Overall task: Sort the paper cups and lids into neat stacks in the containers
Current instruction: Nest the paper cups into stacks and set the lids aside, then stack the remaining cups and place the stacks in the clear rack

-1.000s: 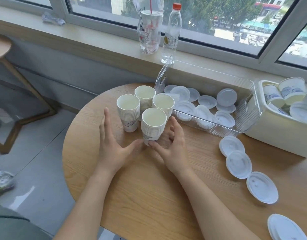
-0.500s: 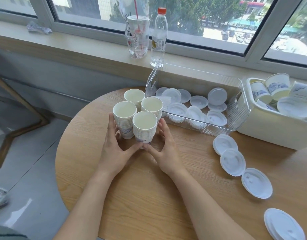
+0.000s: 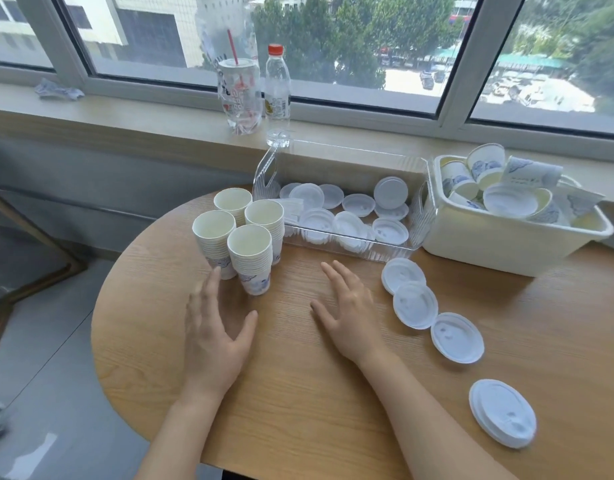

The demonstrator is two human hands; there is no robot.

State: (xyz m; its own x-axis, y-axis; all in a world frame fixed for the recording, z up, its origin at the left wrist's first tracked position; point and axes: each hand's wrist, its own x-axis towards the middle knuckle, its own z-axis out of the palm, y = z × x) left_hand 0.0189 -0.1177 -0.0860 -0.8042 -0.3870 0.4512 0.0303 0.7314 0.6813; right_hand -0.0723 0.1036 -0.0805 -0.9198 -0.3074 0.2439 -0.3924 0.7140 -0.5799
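Observation:
Several stacks of white paper cups (image 3: 250, 258) stand bunched together on the round wooden table (image 3: 298, 393), left of a clear plastic container (image 3: 416, 216) that holds loose white lids (image 3: 390, 192). My left hand (image 3: 217, 327) hovers flat just in front of the stacks, fingers straight, holding nothing. My right hand (image 3: 348, 306) is spread flat over the table to the right of the stacks, also empty. More white lids (image 3: 414, 304) lie in a row on the table at right, and one lid (image 3: 503, 417) sits near the front edge.
A cream plastic bin (image 3: 506, 244) at the back right holds jumbled cups and a lid. On the window sill stand a plastic drink cup with a straw (image 3: 239, 95) and a water bottle (image 3: 277, 91). The table edge curves off at left.
Both hands have let go of the front cup stack and pulled back from it; the right hand moved rightward over the table. The cup stacks stay bunched together.

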